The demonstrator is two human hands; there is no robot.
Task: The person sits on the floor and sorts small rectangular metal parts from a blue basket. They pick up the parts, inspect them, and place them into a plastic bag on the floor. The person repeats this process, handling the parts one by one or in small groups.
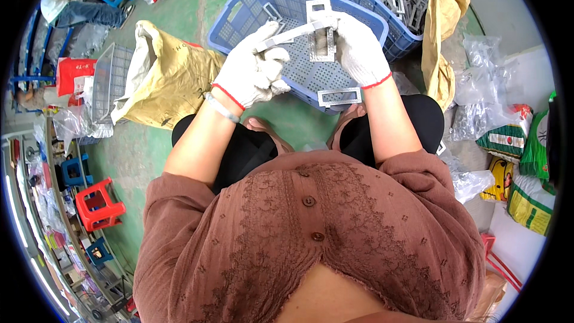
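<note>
My left hand [254, 69], in a white knit glove with a red cuff, is closed around one end of a flat silvery strip [286, 36]. The strip slants up to the right, across a rectangular metal frame [321, 52]. My gloved right hand [359, 48] grips that frame by its right side and holds it upright above a blue plastic crate [239, 9]. The right fingertips are partly hidden, and the strip's far end reaches them. A second metal frame [339, 97] lies on the crate's near rim. One more frame [272, 12] is inside the crate, beyond my left hand.
Another blue crate [403, 45] behind on the right holds many metal frames [397, 0]. Yellow woven sacks stand left [173, 78] and right [439, 42]. A red stool [100, 204] is on the green floor at left. A person [78, 9] sits far left.
</note>
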